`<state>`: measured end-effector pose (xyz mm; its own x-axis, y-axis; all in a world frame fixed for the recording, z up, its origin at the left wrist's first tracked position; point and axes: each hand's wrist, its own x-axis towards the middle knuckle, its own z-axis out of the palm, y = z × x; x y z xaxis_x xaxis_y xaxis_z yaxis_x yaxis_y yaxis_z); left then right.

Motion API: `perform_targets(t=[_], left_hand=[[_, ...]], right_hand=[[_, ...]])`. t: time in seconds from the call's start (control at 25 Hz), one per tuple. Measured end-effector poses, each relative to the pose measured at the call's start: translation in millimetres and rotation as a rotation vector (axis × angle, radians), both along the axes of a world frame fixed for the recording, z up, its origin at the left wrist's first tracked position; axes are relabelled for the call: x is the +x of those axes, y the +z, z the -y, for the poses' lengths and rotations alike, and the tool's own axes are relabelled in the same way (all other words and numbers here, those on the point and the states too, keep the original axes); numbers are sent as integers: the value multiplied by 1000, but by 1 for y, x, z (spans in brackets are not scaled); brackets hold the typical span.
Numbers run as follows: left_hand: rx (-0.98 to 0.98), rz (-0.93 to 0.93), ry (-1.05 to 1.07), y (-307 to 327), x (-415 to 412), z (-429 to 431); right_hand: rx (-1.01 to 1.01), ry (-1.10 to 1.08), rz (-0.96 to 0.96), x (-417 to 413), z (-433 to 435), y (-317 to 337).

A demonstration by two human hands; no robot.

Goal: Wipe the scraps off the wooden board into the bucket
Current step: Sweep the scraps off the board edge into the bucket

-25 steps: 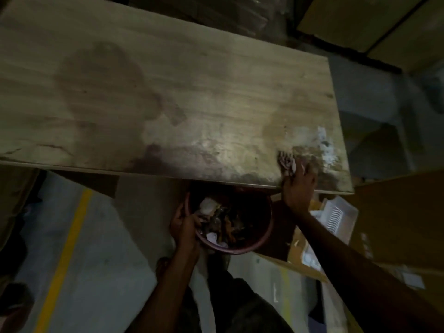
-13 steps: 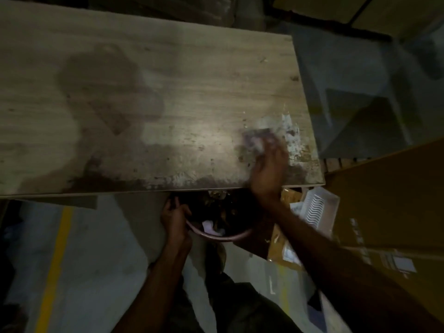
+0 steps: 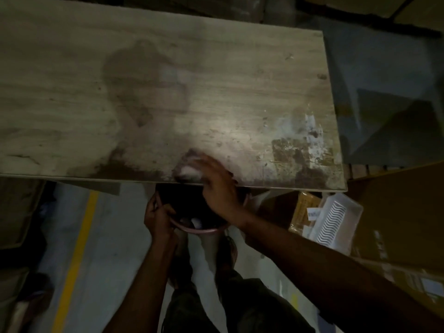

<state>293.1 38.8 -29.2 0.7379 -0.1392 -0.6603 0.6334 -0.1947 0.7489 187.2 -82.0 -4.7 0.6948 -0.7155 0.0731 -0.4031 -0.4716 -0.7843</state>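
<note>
Scraps (image 3: pixel 189 170) blur under right hand's (image 3: pixel 219 188) spread fingers at board (image 3: pixel 216 92) edge; left hand (image 3: pixel 158 217) grips bucket (image 3: pixel 199 228).

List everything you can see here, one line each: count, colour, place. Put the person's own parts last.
wooden board: one, pale brown with dark stains and whitish residue near its right end, fills the upper picture.
scraps: one blurred whitish clump, at the board's near edge under the right hand.
bucket: one, pinkish rim, dark inside, held just below the board's near edge.
yellow line: one, on the grey floor at lower left.
cardboard boxes: several, brown, at right.
white plastic tray: one, ribbed, among the boxes at right.
left hand: one, gripping the bucket's left rim.
right hand: one, blurred, over the board's edge above the bucket; grip cannot be told.
legs: dark trousers, bottom centre.
</note>
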Motion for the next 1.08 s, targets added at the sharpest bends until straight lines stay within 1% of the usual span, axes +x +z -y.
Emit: perform_targets(t=[0.04, 0.08, 0.12, 0.16, 0.2, 0.24, 0.28, 0.32, 0.36, 0.44, 0.52, 0.6, 0.64, 0.68, 0.72, 0.76, 0.8, 0.84, 0.88, 0.92, 0.96, 1.0, 1.04, 1.08], left_hand=[[15, 18, 9, -4, 7, -8], [18, 33, 14, -5, 14, -15], [17, 41, 18, -8, 19, -21], [11, 48, 19, -8, 24, -25], [-2, 50, 16, -8, 26, -25], [-23, 51, 3, -8, 27, -24], [-41, 46, -14, -8, 27, -20], [-55, 32, -13, -9, 28, -16], [-68, 13, -7, -9, 27, -12], [-82, -10, -25, -6, 23, -6], [-78, -26, -41, -7, 16, -3], [-73, -41, -69, -9, 10, 2], [-66, -41, -90, -13, 6, 5], [-64, -42, -117, -17, 0, 10], [-67, -41, -155, -21, -7, 15], [-75, -41, -195, -22, -18, 21], [-87, -35, -225, -21, -29, 27], [-91, -29, -232, -18, -38, 33], [-92, -23, -222, -17, -46, 40], [-78, -30, -217, -16, -53, 48], [-61, -45, -213, -19, -58, 55], [-53, -65, -209, -23, -61, 62], [-39, -87, -212, -29, -63, 66], [-28, -96, -204, -33, -65, 69]], right_hand=[[66, -150, 57, 2, 12, 6], [70, -333, 86, 4, 31, 13], [-9, -542, 22, -1, 59, 19], [-114, -702, -141, -11, 91, 22], [-156, -780, -328, -28, 124, 23], [-147, -780, -474, -44, 150, 26], [-147, -717, -583, -56, 166, 23], [-179, -636, -640, -61, 171, 19], [-237, -549, -622, -57, 162, 16], [-357, -384, -413, -37, 110, 3], [-269, -217, -238, -11, 39, 2], [-178, -79, -99, 4, -4, 12], [-102, -73, -27, 7, -7, 17], [0, -124, 54, 5, 2, 20], [106, -214, 123, 4, 19, 29], [118, -339, 147, -3, 45, 38], [14, -467, 81, -11, 78, 40], [-109, -552, -13, -19, 115, 39], [-153, -610, -56, -29, 154, 34], [-153, -593, -113, -34, 183, 28], [-266, -546, -205, -39, 209, 18], [-437, -483, -322, -38, 225, 12], [-448, -429, -440, -32, 226, 7], [-400, -363, -482, -27, 219, 3]])
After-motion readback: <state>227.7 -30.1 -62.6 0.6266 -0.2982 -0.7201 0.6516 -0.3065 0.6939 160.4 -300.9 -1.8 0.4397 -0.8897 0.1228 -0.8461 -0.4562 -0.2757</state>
